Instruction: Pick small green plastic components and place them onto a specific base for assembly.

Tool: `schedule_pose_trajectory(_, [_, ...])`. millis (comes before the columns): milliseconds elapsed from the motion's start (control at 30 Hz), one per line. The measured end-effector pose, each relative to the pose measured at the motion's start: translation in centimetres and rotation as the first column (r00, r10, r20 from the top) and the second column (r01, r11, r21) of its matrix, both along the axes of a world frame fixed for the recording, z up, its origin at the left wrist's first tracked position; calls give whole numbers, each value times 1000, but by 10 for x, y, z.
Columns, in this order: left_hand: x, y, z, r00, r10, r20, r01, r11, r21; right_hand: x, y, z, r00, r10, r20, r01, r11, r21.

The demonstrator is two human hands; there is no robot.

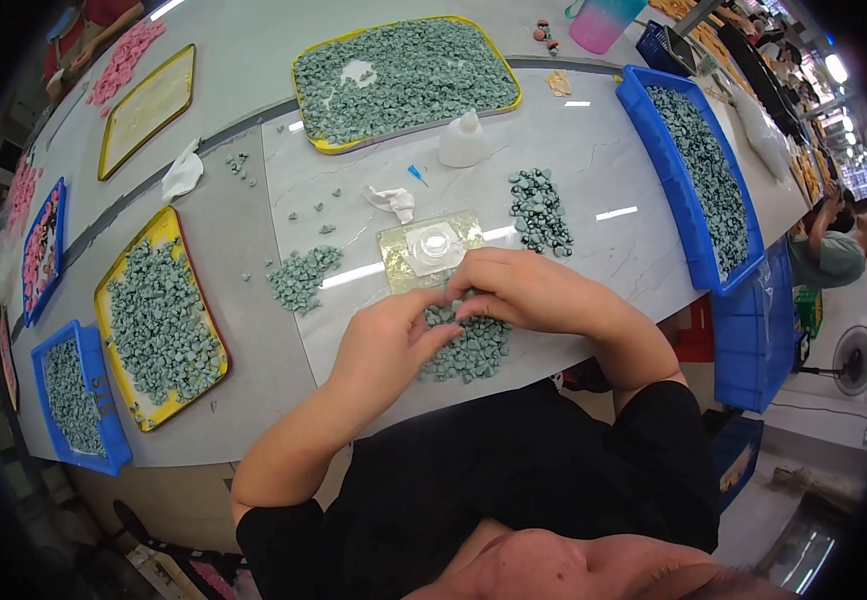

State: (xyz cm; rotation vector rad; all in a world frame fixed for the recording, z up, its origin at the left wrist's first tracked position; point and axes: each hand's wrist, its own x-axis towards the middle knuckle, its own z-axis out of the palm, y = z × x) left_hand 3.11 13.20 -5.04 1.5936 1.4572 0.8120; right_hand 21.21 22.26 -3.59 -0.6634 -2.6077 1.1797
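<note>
My left hand and my right hand meet over a pile of small grey-green pieces at the table's near edge. Fingertips of both hands pinch together at the top of the pile; whatever piece they hold is hidden between them. Just beyond the fingers lies a small gold-coloured square plate with a clear round dish on it. A darker heap of finished pieces sits to the right of the plate, and a lighter heap to its left.
A yellow tray full of green pieces stands at the back, another yellow tray at the left. Blue bins flank the table. A white squeeze bottle, crumpled tissue and a small blue tip lie mid-table.
</note>
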Motion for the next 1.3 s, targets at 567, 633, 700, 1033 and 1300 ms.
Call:
schedule_pose_trajectory(567, [-5,3,-16,960,-20,-279,47,995,90,17,16,0,993,12,118,-23,996,89])
schedule_pose_trajectory(633, [-5,3,-14,962,-33,-272,52,996,65,18,19,3,986,25,167,-37,997,66])
schedule_pose_trajectory(700, [-5,3,-12,964,-44,-262,49,999,12,20,19,2,976,40,216,-51,998,43])
schedule_pose_trajectory(1033, [-8,7,-17,962,52,-270,-61,998,-25,11,11,-11,971,7,239,-59,976,212])
schedule_pose_trajectory(1300, [-14,8,-9,958,78,-276,-85,996,-16,22,18,-8,985,64,157,-93,979,182])
